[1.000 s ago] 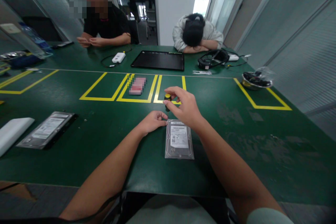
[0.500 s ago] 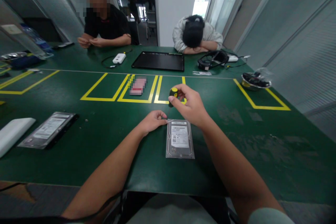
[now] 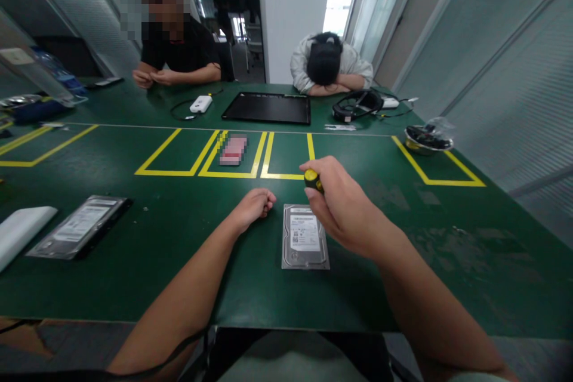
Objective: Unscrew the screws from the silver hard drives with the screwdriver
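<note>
A silver hard drive with a white label lies flat on the green table in front of me. My right hand is wrapped round a black and yellow screwdriver handle above the drive's upper right corner and hides part of the drive; the tool's tip is hidden. To the left of the drive, apart from it, my left hand rests with its fingers curled together; what they hold, if anything, is too small to make out.
At left lie a second hard drive and a white case. Farther back are a pink object, a black panel, a headset and a bowl of dark parts. Two people sit across the table.
My right hand has moved right and nearer to me with the screwdriver. My left hand has drawn left off the drive's corner, its fingers now curled in.
</note>
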The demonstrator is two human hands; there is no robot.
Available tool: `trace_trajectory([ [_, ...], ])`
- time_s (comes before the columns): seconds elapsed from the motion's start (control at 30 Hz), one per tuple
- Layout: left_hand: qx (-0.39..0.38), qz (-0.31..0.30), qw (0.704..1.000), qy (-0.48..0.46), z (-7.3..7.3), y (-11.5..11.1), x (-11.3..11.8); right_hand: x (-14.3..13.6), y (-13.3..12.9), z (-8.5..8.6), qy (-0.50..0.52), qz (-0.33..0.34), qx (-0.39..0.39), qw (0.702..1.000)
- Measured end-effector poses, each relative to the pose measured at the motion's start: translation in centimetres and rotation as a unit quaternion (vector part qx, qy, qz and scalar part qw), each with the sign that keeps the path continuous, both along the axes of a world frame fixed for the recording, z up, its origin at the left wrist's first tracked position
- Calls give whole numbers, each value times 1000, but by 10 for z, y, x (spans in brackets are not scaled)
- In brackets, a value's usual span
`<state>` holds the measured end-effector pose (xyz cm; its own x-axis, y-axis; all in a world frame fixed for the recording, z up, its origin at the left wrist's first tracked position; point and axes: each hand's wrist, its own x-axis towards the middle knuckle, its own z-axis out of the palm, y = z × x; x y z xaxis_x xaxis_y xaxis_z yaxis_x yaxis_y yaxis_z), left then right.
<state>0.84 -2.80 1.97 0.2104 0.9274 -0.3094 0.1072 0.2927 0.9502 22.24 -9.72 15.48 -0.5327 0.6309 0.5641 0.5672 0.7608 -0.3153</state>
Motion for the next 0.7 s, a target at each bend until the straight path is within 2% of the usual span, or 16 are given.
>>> trace_trajectory([
  [0.1,-4,0,1000,4,-2,1,-1,7,-7,-15,-67,-11,-13,998],
  [0.23,-10,-1,1000,7,-2,1,0,20,-12,-47,-148,-39,-10,988],
  [0.37,-34,31,999,-10,2,-1,1,31,-17,-77,-224,-49,-37,973],
  [0.5,-40,32,998,-31,4,-4,0,39,-24,-93,-255,-40,-103,960],
  [0.6,-23,16,999,-34,3,-5,0,47,-27,-101,-250,-20,-105,962],
  [0.7,0,29,999,-21,0,-3,1,56,-27,-106,-234,1,-111,966],
])
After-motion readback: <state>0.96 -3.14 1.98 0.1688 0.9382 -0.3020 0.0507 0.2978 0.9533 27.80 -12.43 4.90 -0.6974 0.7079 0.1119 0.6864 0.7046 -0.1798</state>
